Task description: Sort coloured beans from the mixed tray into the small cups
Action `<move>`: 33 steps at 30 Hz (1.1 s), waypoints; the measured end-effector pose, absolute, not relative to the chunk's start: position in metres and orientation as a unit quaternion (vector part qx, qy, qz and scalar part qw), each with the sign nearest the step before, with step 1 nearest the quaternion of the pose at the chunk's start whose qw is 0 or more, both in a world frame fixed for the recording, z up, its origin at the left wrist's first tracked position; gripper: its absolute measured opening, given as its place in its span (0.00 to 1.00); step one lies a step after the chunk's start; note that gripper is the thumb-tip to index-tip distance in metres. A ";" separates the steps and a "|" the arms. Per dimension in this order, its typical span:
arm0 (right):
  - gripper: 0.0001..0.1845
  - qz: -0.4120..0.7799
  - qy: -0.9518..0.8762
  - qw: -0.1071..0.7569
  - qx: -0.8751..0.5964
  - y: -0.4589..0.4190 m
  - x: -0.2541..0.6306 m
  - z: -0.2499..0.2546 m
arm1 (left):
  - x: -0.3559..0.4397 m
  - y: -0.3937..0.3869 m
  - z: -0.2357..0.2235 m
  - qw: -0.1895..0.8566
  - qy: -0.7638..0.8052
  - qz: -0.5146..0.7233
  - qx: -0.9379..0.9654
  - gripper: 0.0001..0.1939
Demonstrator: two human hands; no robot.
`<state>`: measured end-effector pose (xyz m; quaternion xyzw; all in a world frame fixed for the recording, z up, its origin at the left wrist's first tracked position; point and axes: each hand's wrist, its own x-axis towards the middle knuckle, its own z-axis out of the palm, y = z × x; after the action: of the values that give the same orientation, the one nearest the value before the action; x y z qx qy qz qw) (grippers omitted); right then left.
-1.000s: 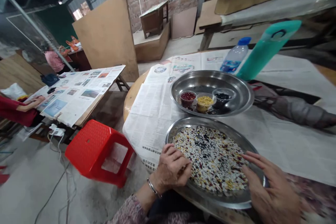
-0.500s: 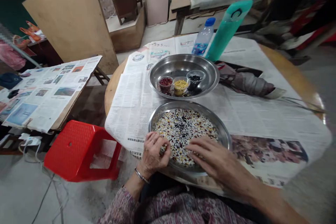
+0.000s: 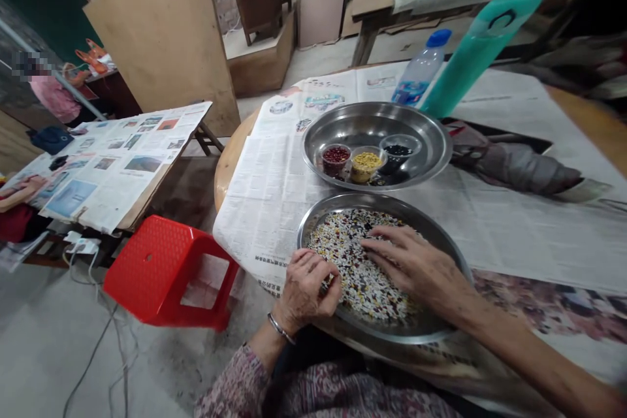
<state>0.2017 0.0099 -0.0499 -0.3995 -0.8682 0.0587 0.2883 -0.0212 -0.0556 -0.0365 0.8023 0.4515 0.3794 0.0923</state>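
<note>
In front of me is a steel basin (image 3: 386,334) holding a mix of white rice grains and red, yellow and black beans or seeds (image 3: 377,287). My left hand (image 3: 311,287), with a metal bangle on its wrist, rests at the basin's left rim. Its fingers are curled in toward the thumb, and whatever lies inside them is hidden. Over the right part of the mix reaches my right hand (image 3: 416,268), fingers stretched and slightly apart, tips touching or just above the grains. Dark grains lie near those fingertips.
A second steel basin (image 3: 426,163) holds cups of red beans (image 3: 336,155), yellow grains (image 3: 366,162) and black beans (image 3: 398,151). Behind stand a water bottle (image 3: 416,75) and a teal upright object (image 3: 482,55). A folded umbrella (image 3: 519,160) lies right; a red stool (image 3: 159,268) stands left.
My right hand has moved forward over the mix, and the dark patch in the middle looks more spread out. My left hand stays curled at the rim. The view has shifted left.
</note>
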 end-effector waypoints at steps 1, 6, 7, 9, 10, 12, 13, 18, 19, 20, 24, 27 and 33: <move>0.16 0.040 -0.852 0.284 -0.437 0.011 0.203 -0.048 | -0.021 -0.055 -0.037 0.092 0.448 0.382 0.803 0.04; 0.20 0.005 -0.836 0.210 -0.507 0.001 0.209 -0.045 | -0.022 -0.055 -0.035 0.100 0.447 0.379 0.804 0.05; 0.19 0.025 -0.840 0.207 -0.500 -0.005 0.209 -0.046 | -0.021 -0.055 -0.035 0.102 0.448 0.376 0.805 0.05; 0.18 0.082 -0.850 0.214 -0.475 -0.019 0.206 -0.048 | -0.021 -0.055 -0.034 0.106 0.451 0.369 0.806 0.05; 0.17 0.113 -0.853 0.222 -0.458 -0.027 0.203 -0.050 | -0.021 -0.055 -0.034 0.109 0.452 0.366 0.806 0.05; 0.15 0.175 -0.859 0.235 -0.419 -0.038 0.194 -0.051 | -0.021 -0.056 -0.034 0.113 0.455 0.363 0.806 0.05; 0.14 0.202 -0.863 0.240 -0.396 -0.042 0.188 -0.050 | -0.022 -0.057 -0.035 0.114 0.456 0.366 0.803 0.05; 0.13 0.216 -0.908 0.247 -0.260 -0.037 0.159 -0.040 | -0.023 -0.064 -0.042 0.118 0.476 0.409 0.769 0.11; 0.12 0.193 -0.918 0.247 -0.243 -0.032 0.155 -0.039 | -0.023 -0.064 -0.043 0.117 0.483 0.412 0.764 0.13; 0.11 0.171 -0.927 0.244 -0.229 -0.027 0.151 -0.037 | -0.023 -0.064 -0.044 0.115 0.487 0.411 0.762 0.15; 0.13 0.112 -0.947 0.218 -0.208 -0.002 0.143 -0.035 | -0.023 -0.063 -0.045 0.108 0.484 0.403 0.769 0.16; 0.13 0.072 -0.941 0.192 -0.269 0.018 0.151 -0.032 | -0.024 -0.061 -0.044 0.107 0.479 0.398 0.775 0.14; 0.11 0.081 -0.888 0.236 -0.387 0.021 0.203 -0.029 | -0.024 -0.059 -0.039 0.096 0.481 0.401 0.773 0.11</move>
<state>0.2026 0.0210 -0.0288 -0.3872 -0.8877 0.0809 0.2357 -0.0242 -0.0595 -0.0388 0.7734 0.4814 0.4012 0.0960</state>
